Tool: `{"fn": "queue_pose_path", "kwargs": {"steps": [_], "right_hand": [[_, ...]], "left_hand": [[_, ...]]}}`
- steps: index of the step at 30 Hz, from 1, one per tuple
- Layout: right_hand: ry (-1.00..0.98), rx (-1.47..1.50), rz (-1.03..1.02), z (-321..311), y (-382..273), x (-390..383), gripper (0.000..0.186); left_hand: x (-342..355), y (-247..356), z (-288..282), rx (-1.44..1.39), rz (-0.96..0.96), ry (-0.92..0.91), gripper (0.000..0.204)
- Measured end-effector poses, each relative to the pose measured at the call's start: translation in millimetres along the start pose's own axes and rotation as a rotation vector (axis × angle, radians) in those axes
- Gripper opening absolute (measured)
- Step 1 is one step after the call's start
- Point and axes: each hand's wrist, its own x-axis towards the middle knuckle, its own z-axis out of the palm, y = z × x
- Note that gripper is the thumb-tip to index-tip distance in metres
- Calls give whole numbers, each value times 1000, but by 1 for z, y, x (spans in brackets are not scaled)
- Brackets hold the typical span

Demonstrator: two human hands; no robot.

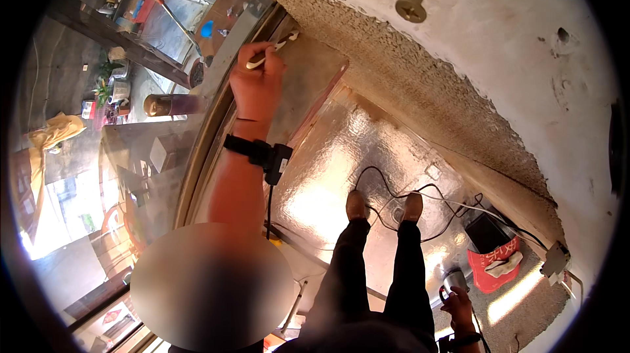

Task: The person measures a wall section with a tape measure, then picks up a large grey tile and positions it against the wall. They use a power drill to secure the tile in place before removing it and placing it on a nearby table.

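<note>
Near the top center, my left hand (257, 83) grips a small white-handled tool (257, 62), possibly a brush, over a ledge (314, 61) beside the glass window's frame. Its small pale head is near the corner where the ledge meets the rough wall; whether it touches is unclear. A black strap with a small box (277, 164) is on my left wrist. At the lower right, my right hand (458, 305) holds a metal mug (454, 281) by its dark handle, beside my legs.
Through the glass (85, 156) on the left are plants and clutter. A rough plastered wall (499, 77) borders the right. Loose cables (387, 188) lie around my feet. A black device (484, 228) rests on a red bag (489, 271) at the right. A blurred patch covers the lower left.
</note>
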Motion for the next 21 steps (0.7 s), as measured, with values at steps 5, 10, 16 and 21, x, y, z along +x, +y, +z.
{"fn": "queue_pose_path", "kwargs": {"steps": [5, 10, 16, 21], "right_hand": [[28, 31, 13, 9, 3, 0, 29], [-1, 18, -1, 3, 5, -1, 28], [-5, 8, 19, 6, 0, -1, 28], [2, 1, -16, 6, -2, -1, 30]], "left_hand": [[-8, 21, 4, -199, -4, 87, 11], [-13, -6, 2, -102, 0, 67, 11], [-9, 1, 3, -142, 24, 60, 13], [-14, 27, -4, -216, -38, 85, 12]]}}
